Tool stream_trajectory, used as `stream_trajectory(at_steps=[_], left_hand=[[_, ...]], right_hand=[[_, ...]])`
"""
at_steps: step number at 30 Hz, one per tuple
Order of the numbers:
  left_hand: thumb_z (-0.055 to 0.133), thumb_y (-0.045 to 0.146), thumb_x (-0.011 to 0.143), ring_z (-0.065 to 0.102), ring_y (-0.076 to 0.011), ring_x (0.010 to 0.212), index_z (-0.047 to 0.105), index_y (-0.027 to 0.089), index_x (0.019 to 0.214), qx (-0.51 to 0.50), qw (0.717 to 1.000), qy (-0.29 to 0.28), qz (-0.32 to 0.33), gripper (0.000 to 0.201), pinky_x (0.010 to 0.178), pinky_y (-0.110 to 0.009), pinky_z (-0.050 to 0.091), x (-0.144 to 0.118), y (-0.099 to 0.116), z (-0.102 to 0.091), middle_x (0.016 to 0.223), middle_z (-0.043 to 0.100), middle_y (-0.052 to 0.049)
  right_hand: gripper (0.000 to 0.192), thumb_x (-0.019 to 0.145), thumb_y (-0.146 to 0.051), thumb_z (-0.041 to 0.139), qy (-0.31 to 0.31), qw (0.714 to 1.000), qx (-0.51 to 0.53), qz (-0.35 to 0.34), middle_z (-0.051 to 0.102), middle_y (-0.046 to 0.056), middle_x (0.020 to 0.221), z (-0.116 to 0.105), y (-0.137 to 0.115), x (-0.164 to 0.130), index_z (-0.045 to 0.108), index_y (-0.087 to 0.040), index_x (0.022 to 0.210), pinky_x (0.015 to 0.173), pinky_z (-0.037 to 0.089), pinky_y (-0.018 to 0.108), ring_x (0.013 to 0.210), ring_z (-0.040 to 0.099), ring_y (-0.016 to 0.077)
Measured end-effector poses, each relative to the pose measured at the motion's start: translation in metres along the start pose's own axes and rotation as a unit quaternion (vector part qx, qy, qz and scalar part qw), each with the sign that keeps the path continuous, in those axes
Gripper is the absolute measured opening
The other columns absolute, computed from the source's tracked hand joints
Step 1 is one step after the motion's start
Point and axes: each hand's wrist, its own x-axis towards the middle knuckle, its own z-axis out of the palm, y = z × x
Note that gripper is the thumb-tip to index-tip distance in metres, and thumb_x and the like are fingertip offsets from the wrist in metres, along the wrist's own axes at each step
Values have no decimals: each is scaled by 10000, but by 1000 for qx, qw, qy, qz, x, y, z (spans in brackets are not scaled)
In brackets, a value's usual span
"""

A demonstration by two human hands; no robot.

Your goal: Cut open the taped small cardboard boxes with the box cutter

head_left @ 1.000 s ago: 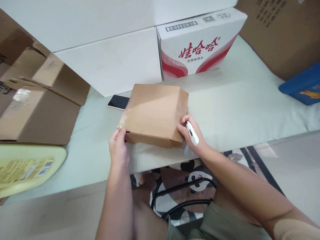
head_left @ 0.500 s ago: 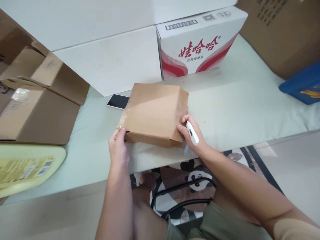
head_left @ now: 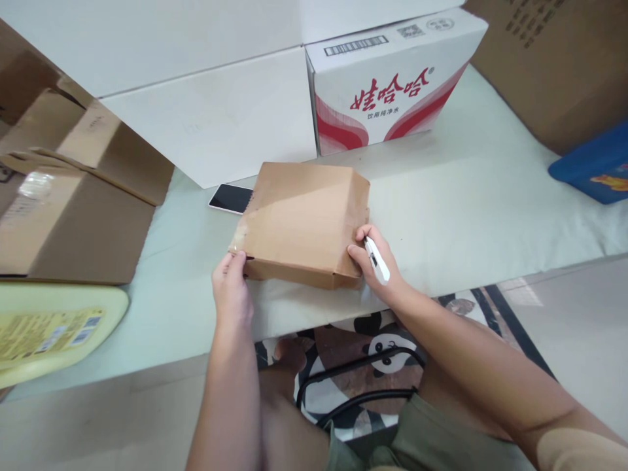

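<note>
A small brown cardboard box [head_left: 304,219], sealed with clear tape, lies on the pale green table [head_left: 466,196] in front of me. My left hand [head_left: 230,291] touches its near left corner, fingers curled against the side. My right hand [head_left: 375,258] rests at the near right corner and grips a white pen-shaped cutter [head_left: 377,260], its tip at the box edge.
A black phone [head_left: 230,198] lies behind the box on the left. White boxes [head_left: 216,124] and a red-and-white printed carton [head_left: 387,85] stand at the back. Open brown cartons [head_left: 73,196] sit left, a yellow lid [head_left: 49,327] near left, a blue item [head_left: 596,167] right.
</note>
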Motion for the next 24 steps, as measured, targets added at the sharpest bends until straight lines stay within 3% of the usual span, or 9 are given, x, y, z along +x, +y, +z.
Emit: stream_trajectory(at_steps=[13, 24], left_hand=[[691, 529, 658, 478, -213, 769, 485, 250, 662, 27, 999, -18, 2, 347, 712, -330, 371, 0, -1, -1, 703, 471, -3], [715, 495, 658, 477, -182, 730, 500, 235, 650, 19, 1000, -13, 4, 337, 668, -304, 369, 1, -3, -2, 687, 493, 13]], right_hand=[[255, 797, -367, 604, 7, 1000, 9, -4, 344, -84, 684, 2, 1, -1, 384, -277, 890, 591, 251, 309, 586, 332, 132], [264, 806, -370, 604, 7, 1000, 17, -3, 335, -87, 678, 3, 3, -2, 374, -278, 898, 571, 255, 302, 572, 327, 129]])
